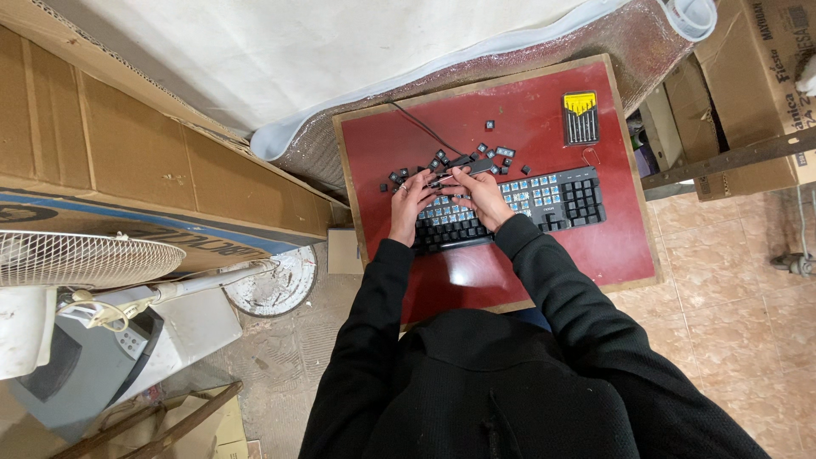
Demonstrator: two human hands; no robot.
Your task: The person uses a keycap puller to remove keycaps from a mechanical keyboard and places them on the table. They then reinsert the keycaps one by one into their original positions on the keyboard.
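A black keyboard (510, 206) is laid across a red table (612, 246), with its right end reaching toward the table's right edge. Many of its caps are missing, so that rows of light blue switches are shown in its middle. The left hand (408, 202) is set on the keyboard's left end, fingers bent over the upper edge; whether anything is pinched there cannot be told. The right hand (478, 189) is placed just beside it, over the upper rows, and its fingers are closed around a thin dark tool (466, 166) that points up and right. Loose black keycaps (442, 160) are scattered on the table just above the keyboard, near both hands. A dark cable (416, 126) is run from the keyboard toward the table's far left corner. A yellow and black screwdriver set (581, 117) is laid well apart, near the far right corner. Both arms are covered by black sleeves (544, 272).
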